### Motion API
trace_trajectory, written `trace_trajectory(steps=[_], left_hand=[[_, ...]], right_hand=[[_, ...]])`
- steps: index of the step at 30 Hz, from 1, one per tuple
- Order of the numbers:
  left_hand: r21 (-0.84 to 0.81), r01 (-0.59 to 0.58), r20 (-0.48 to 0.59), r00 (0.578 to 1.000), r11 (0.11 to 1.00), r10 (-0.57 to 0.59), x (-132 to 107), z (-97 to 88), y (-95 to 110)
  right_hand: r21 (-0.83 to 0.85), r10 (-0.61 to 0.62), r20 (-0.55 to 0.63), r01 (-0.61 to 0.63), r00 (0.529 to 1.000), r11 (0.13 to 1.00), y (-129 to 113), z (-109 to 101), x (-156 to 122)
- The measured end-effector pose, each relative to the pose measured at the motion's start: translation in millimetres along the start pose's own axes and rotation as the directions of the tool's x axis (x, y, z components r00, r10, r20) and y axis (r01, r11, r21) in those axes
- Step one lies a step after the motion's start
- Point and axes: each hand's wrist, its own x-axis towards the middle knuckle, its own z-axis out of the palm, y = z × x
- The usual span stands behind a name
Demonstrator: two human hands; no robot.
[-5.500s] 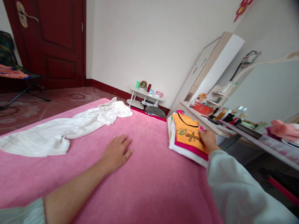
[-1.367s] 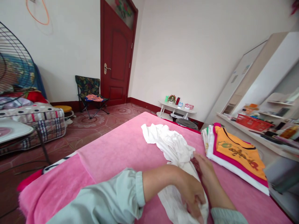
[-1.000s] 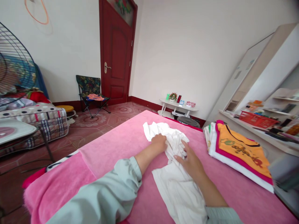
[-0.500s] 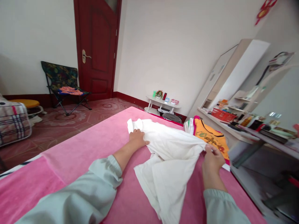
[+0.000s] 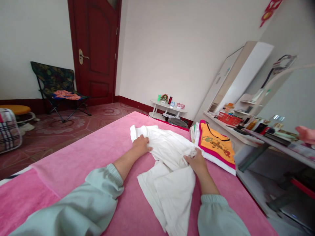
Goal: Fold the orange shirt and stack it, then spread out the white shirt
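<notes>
A rumpled white garment (image 5: 169,144) lies across the pink bed cover (image 5: 103,141), one part of it trailing toward me. At its far left end, my left hand (image 5: 141,145) has its fingers curled over the cloth and its thumb against the near edge. My right hand (image 5: 197,161) pinches a bunched fold on the garment's right side, thumb pointing inward. Whether the garment is a shirt or trousers I cannot make out. Just beyond my right hand sits a stack of folded clothes (image 5: 218,144), with an orange printed top uppermost.
Along the right side stands a dressing table (image 5: 256,139) with a red basket (image 5: 228,118) and bottles. A low white stand (image 5: 169,106) is past the bed's far edge. A folding chair (image 5: 57,88) holding clothes stands by the door (image 5: 95,49).
My right hand has moved left, off the garment's outer right corner, gathering the cloth inward. My left hand stays on the left end. The view has turned slightly right.
</notes>
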Motion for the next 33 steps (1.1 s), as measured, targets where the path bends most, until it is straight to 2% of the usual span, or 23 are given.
trace_trajectory(steps=[3, 5, 7, 10, 12, 13, 14, 15, 16, 18, 19, 20, 21, 22, 23, 24, 25, 26, 27, 30, 31, 32, 33], left_hand=[[-0.035, -0.011, 0.023, 1.000, 0.999, 0.012, -0.2, -0.4, 1.9], [-0.036, -0.017, 0.016, 1.000, 0.999, 0.018, 0.1, -1.6, 2.6], [-0.028, 0.005, -0.007, 1.000, 1.000, -0.005, 1.8, -4.2, -0.2], [-0.014, 0.089, -0.096, 0.991, 0.996, -0.090, 6.7, -10.0, -14.9], [-0.023, 0.178, -0.183, 0.967, 0.984, -0.179, 10.4, -13.7, -30.4], [-0.039, 0.223, -0.220, 0.949, 0.974, -0.226, 12.0, -15.1, -38.6], [-0.061, 0.263, -0.245, 0.931, 0.963, -0.270, 13.3, -16.2, -46.4], [-0.088, 0.295, -0.256, 0.917, 0.951, -0.308, 14.4, -16.9, -53.3], [-0.116, 0.316, -0.254, 0.907, 0.942, -0.336, 15.2, -17.3, -58.8], [-0.159, 0.334, -0.235, 0.901, 0.929, -0.364, 16.2, -17.4, -65.4], [-0.169, 0.335, -0.228, 0.902, 0.927, -0.367, 16.5, -17.2, -66.6], [-0.173, 0.333, -0.224, 0.903, 0.927, -0.366, 16.8, -17.0, -66.6], [-0.171, 0.332, -0.222, 0.904, 0.928, -0.364, 17.0, -16.8, -65.9], [-0.168, 0.331, -0.222, 0.905, 0.928, -0.363, 17.2, -16.7, -64.7], [-0.165, 0.331, -0.220, 0.906, 0.929, -0.361, 17.3, -16.6, -63.5], [-0.164, 0.328, -0.218, 0.908, 0.930, -0.359, 17.3, -16.5, -62.3], [-0.164, 0.322, -0.219, 0.910, 0.932, -0.353, 17.2, -16.4, -61.3], [-0.166, 0.313, -0.221, 0.912, 0.935, -0.345, 17.0, -16.3, -60.6], [-0.168, 0.303, -0.224, 0.915, 0.938, -0.336, 16.7, -16.2, -60.0], [-0.174, 0.280, -0.228, 0.921, 0.944, -0.316, 15.4, -15.5, -58.9], [-0.178, 0.272, -0.229, 0.923, 0.946, -0.309, 14.9, -15.2, -58.5], [-0.184, 0.257, -0.231, 0.927, 0.949, -0.296, 14.4, -14.9, -58.0], [-0.191, 0.231, -0.237, 0.932, 0.954, -0.273, 14.0, -14.6, -57.4]], right_hand=[[-0.126, -0.025, 0.041, 0.030, 0.999, 0.992, -7.2, 0.9, -4.9], [-0.057, -0.036, 0.014, 0.037, 0.999, 0.998, -14.8, -1.4, -7.8], [0.063, -0.040, -0.086, 0.046, 0.996, 0.997, -26.5, -5.5, -10.6], [0.293, -0.078, -0.200, 0.135, 0.977, 0.947, -55.4, -13.7, -15.8], [0.427, -0.134, -0.115, 0.171, 0.984, 0.888, -82.4, -18.5, -22.8], [0.471, -0.177, -0.012, 0.162, 0.984, 0.867, -97.4, -19.8, -28.6], [0.484, -0.233, 0.141, 0.138, 0.962, 0.864, -112.5, -19.7, -36.5], [0.479, -0.297, 0.312, 0.120, 0.902, 0.870, -126.9, -18.3, -46.6], [0.469, -0.358, 0.485, 0.108, 0.798, 0.877, -140.1, -15.3, -58.9], [0.406, -0.406, 0.785, 0.105, 0.467, 0.908, -160.3, -5.8, -88.1], [0.378, -0.401, 0.869, 0.135, 0.289, 0.916, -166.9, -0.3, -103.3], [0.358, -0.383, 0.912, 0.171, 0.149, 0.918, -171.2, 5.1, -117.5], [0.343, -0.358, 0.933, 0.200, 0.042, 0.918, -173.6, 9.8, -129.5], [0.332, -0.332, 0.942, 0.207, -0.036, 0.920, -174.5, 13.4, -138.6], [0.322, -0.311, 0.947, 0.184, -0.086, 0.929, -174.3, 15.8, -143.9], [0.310, -0.297, 0.949, 0.138, -0.109, 0.941, -173.4, 17.0, -145.4], [0.300, -0.292, 0.951, 0.078, -0.098, 0.951, -171.9, 17.5, -143.3], [0.297, -0.296, 0.954, 0.022, -0.044, 0.955, -170.1, 17.5, -138.3], [0.303, -0.302, 0.952, -0.015, 0.056, 0.953, -167.9, 17.7, -131.3], [0.302, -0.278, 0.829, 0.032, 0.485, 0.953, -158.6, 22.9, -109.8], [0.269, -0.260, 0.762, 0.076, 0.593, 0.960, -154.7, 26.3, -105.9], [0.223, -0.252, 0.709, 0.130, 0.659, 0.966, -151.0, 30.2, -104.5], [0.172, -0.258, 0.682, 0.193, 0.685, 0.966, -147.5, 34.2, -105.9]])
